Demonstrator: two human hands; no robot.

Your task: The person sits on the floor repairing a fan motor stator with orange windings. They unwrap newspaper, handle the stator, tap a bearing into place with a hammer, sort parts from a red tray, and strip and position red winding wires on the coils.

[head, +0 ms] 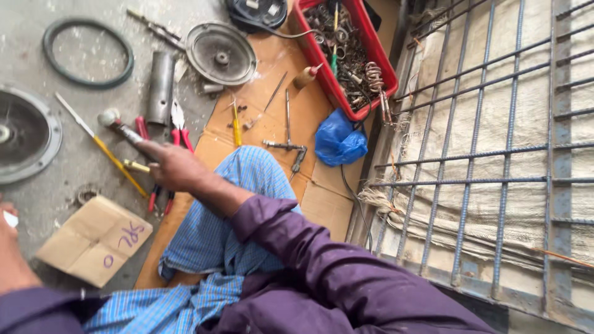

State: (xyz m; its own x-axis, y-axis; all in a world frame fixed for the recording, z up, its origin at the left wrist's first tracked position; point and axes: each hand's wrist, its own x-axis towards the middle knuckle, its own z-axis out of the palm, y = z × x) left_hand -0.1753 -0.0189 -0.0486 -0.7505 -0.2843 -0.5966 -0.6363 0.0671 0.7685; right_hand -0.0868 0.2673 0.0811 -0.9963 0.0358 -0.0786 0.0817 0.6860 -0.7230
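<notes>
My right hand [170,166] reaches out from a purple sleeve over my blue checked knee and grips the handle of a small hammer [112,119] with a round grey head. The hammer head hovers over the concrete floor, beside a grey metal cylinder [161,86]. Red-handled pliers [180,137] and a long yellow-handled screwdriver [114,162] lie just under the hand. My left hand [8,244] shows only partly at the left edge, with something small and white [10,218] at its fingertips. Its grip is hidden.
A round metal cover [221,52], a rubber ring [86,52] and a large metal disc [21,133] lie on the floor. A red tray [378,59] of wire parts, a blue bag [339,141], a cardboard scrap [96,238] and a rebar grille [495,154] surround me.
</notes>
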